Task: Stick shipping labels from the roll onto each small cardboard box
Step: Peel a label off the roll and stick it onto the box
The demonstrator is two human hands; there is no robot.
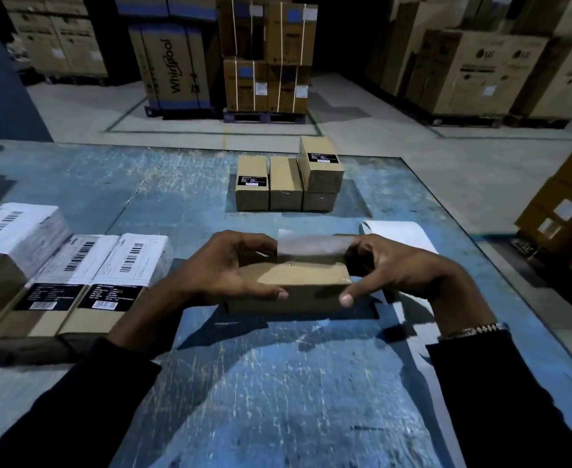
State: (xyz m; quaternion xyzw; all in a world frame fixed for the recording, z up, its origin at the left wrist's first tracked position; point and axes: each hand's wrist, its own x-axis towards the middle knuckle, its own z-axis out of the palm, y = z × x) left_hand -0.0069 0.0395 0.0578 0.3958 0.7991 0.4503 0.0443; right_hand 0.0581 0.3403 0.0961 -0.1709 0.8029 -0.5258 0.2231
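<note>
both hands stretch a white paper shipping label (pixel 311 246) over a small brown cardboard box (pixel 291 288), lining it up. the left hand (pixel 230 268) pinches the label's left end and the right hand (pixel 389 265) its right end, thumbs steadying the box.

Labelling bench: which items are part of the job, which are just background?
In play: box under both hands, white label held over it, label strip, labelled boxes, unlabelled boxes.
Background: Whirlpool carton, LG cartons, strapped pallet stack.
</note>
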